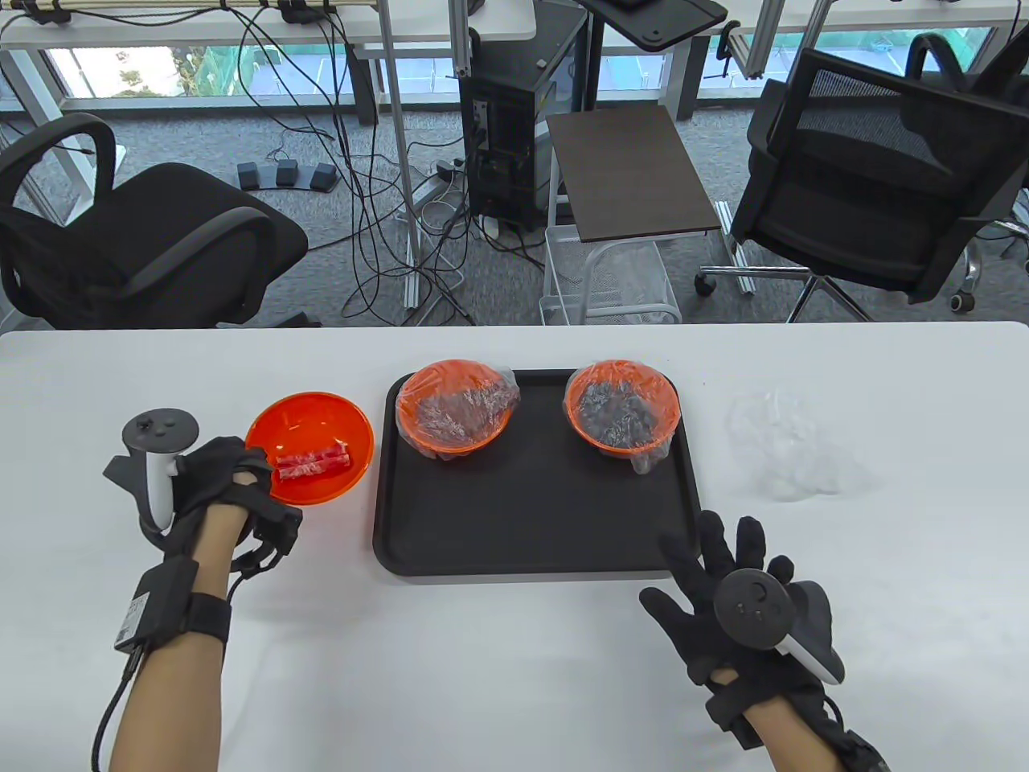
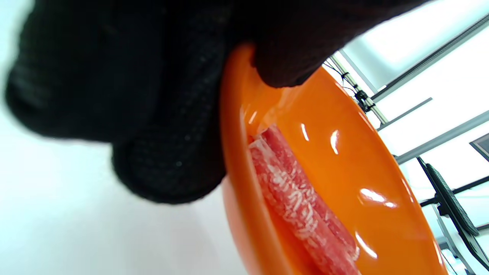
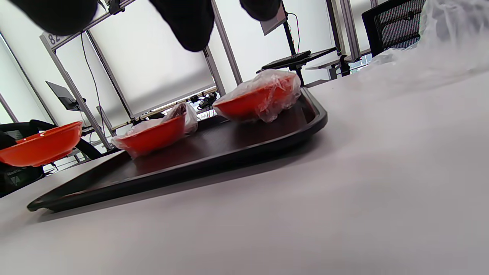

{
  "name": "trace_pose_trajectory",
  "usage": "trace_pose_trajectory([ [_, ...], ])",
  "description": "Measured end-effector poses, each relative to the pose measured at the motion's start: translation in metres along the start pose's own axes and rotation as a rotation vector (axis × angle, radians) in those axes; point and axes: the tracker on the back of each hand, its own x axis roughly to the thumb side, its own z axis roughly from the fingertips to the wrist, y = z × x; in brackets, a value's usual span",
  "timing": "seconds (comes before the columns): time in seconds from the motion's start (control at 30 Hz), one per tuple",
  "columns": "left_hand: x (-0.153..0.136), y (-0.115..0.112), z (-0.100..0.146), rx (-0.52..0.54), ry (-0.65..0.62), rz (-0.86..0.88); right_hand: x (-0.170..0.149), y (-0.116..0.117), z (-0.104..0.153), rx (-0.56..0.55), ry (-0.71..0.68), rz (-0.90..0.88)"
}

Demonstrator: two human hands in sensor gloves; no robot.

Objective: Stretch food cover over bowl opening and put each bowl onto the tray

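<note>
An uncovered orange bowl (image 1: 309, 441) with red-and-white food sticks (image 1: 313, 463) sits left of the black tray (image 1: 530, 535). My left hand (image 1: 256, 485) grips its near rim. In the left wrist view the thumb (image 2: 282, 65) lies over the rim of the bowl (image 2: 344, 160), with fingers (image 2: 172, 160) outside it. Two orange bowls with clear covers stretched over them, one on the left (image 1: 457, 408) and one on the right (image 1: 623, 406), stand on the tray. My right hand (image 1: 703, 567) is open with spread fingers at the tray's front right corner, holding nothing.
A loose heap of clear food covers (image 1: 792, 450) lies on the white table right of the tray, and shows as a blurred heap (image 3: 450, 26) in the right wrist view. Office chairs, cables and a computer stand beyond the table's far edge.
</note>
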Motion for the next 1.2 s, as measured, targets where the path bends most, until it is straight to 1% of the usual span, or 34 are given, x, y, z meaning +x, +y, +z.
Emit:
trace_pose_trajectory([
  [0.13, 0.004, -0.007, 0.033, -0.050, -0.076, -0.033, 0.000, 0.000, 0.000, 0.005, -0.003, -0.008],
  [0.27, 0.012, -0.026, 0.071, -0.116, -0.164, -0.075, 0.000, 0.000, 0.000, 0.003, -0.009, -0.009],
  [0.3, 0.015, -0.033, 0.083, -0.140, -0.188, -0.087, 0.000, 0.000, 0.000, 0.003, -0.013, -0.010],
  [0.4, 0.021, -0.054, 0.109, -0.205, -0.244, -0.120, 0.000, -0.001, 0.000, 0.001, -0.018, -0.012],
  [0.5, 0.026, -0.079, 0.131, -0.263, -0.290, -0.147, 0.000, -0.003, 0.000, -0.010, -0.024, -0.006],
  [0.63, 0.030, -0.112, 0.153, -0.332, -0.330, -0.199, -0.001, -0.007, 0.003, -0.030, -0.025, -0.009],
  [0.8, 0.029, -0.148, 0.169, -0.395, -0.359, -0.230, -0.003, -0.009, 0.004, -0.041, -0.021, -0.010],
  [0.93, 0.026, -0.171, 0.173, -0.434, -0.365, -0.255, -0.003, -0.010, 0.004, -0.038, -0.019, -0.005],
  [1.03, 0.024, -0.183, 0.174, -0.450, -0.364, -0.260, -0.003, -0.010, 0.004, -0.035, -0.017, -0.002],
  [1.2, 0.022, -0.195, 0.176, -0.472, -0.367, -0.240, -0.002, -0.008, 0.003, -0.024, -0.017, 0.009],
])
